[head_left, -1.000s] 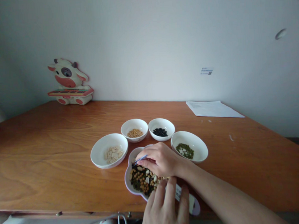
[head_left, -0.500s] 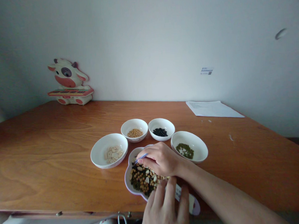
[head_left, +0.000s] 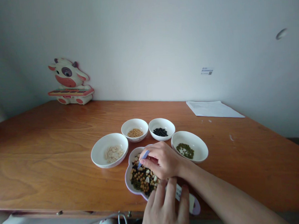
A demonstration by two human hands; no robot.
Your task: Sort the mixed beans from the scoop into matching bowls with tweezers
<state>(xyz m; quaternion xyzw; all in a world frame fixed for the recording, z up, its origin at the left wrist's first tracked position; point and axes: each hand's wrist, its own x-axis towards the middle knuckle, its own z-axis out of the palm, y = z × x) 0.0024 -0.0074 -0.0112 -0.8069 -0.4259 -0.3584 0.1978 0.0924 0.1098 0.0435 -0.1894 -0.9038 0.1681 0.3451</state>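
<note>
A pair of purple tweezers [head_left: 143, 158] is pinched in my right hand [head_left: 164, 159], tips pointing down into a purple-rimmed tray [head_left: 128, 185]. Mixed in that scalloped tray lie yellow beans, peanuts, dark beans, green beans and pale seeds. My right hand covers its far right part. At the near side, my left hand [head_left: 165, 204] has its fingers over the tray's edge and the base of its handle [head_left: 196, 208], holding it; the fingertips' grip is partly hidden. Whether the tweezers' tips hold anything is too small to tell.
Around the tray's far side stand white bowls: one with pale flat seeds [head_left: 96, 156], one with yellow beans [head_left: 125, 128], one with black beans [head_left: 170, 126], one with green beans [head_left: 203, 151]. A cow toy keyboard [head_left: 70, 92] and papers [head_left: 214, 109] lie farther back.
My right hand has drawn the tweezers slightly nearer and to the right, tilting them more upright over the tray. My left hand stays where it was.
</note>
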